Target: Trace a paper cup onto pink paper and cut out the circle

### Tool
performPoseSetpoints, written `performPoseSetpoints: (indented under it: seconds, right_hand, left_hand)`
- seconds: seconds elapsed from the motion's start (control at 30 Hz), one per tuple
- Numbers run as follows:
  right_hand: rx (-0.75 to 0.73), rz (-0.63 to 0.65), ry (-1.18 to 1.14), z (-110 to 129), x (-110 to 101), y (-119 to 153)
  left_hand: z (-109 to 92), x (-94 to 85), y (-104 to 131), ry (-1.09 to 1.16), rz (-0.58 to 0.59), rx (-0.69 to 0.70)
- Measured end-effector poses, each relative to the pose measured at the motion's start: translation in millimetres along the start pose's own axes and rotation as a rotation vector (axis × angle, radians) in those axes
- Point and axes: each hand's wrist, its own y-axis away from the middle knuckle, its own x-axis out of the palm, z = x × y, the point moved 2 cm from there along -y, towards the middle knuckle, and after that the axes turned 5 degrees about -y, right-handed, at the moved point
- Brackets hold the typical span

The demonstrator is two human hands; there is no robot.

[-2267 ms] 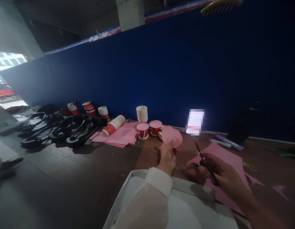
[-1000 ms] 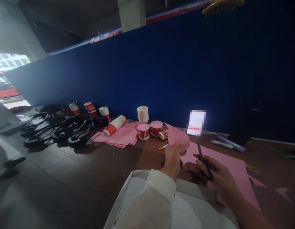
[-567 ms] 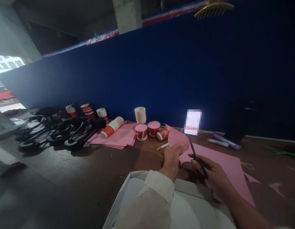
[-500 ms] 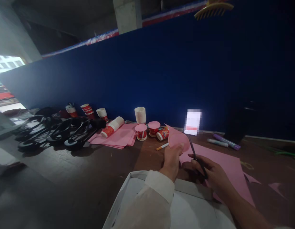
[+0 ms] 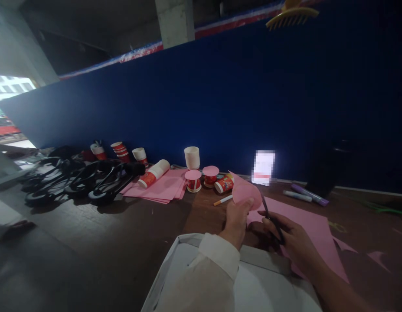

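My left hand (image 5: pixel 236 219) pinches a piece of pink paper (image 5: pixel 246 193) with a rounded edge and a pointed corner at its upper left. Black scissors (image 5: pixel 274 222) are in my right hand (image 5: pixel 289 234), their blades pointing up along the right edge of that paper. Under and beyond the right hand lies a larger pink sheet (image 5: pixel 313 229) with curved cut-outs along its left side. A white box (image 5: pixel 187 251) sits below my forearms.
Two red cups topped with pink discs (image 5: pixel 193 175), a tipped red cup (image 5: pixel 224 184) and a white cup stack (image 5: pixel 192 158) stand behind. Left are pink sheets (image 5: pixel 165 184) and black headsets (image 5: pixel 103 186). Markers (image 5: pixel 309 193), a marker pen (image 5: pixel 223 200) and a lit screen (image 5: pixel 264 167) lie around.
The pink paper has turned slightly in my left hand, and the scissors blades lie close along its edge. Both hands stay in nearly the same place.
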Motion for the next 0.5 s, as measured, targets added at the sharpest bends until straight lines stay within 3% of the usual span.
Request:
performPoseSetpoints:
  seconds: [0.23,0.5]
  right_hand:
    - [-0.022,-0.010,0.000,-0.3,-0.7,-0.8]
    - [0.027,0.030,0.063,3.1,-7.2,-6.0]
  left_hand:
    - [1.6,0.1,2.4,-0.058,0.058,0.038]
    - [-3.3,1.7,6.9,-0.044,0.043,0.013]
